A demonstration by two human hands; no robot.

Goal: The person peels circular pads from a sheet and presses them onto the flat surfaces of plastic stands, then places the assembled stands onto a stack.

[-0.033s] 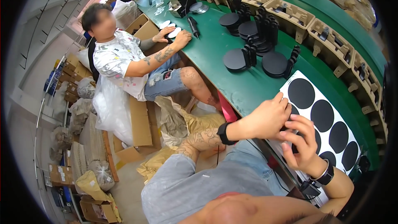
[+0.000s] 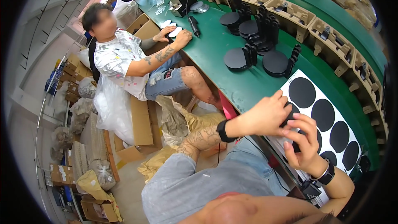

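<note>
My left hand [image 2: 263, 115] reaches over the near part of a white sheet [image 2: 304, 110] covered with black round pads [image 2: 323, 115]. Its fingers are bent down together at a partly hidden pad, and what they grip, if anything, does not show. Close against those fingertips is my right hand [image 2: 304, 143], its fingers curved and spread, the thumb apart below them. No object shows in it. Beyond the sheet stand black round-based stands [image 2: 275, 63] with upright black arms, several of them stacked.
Tan moulded trays [image 2: 290, 12] holding black parts line the far side of the green table [image 2: 219, 74]. A black hand tool [image 2: 193, 25] lies near a seated co-worker [image 2: 124, 54], whose hands rest by white discs [image 2: 175, 32]. Cardboard boxes [image 2: 141, 120] and brown paper fill the floor at left.
My left fingers have shifted slightly, showing a little more of the black pad between my hands. My right hand stays almost in place.
</note>
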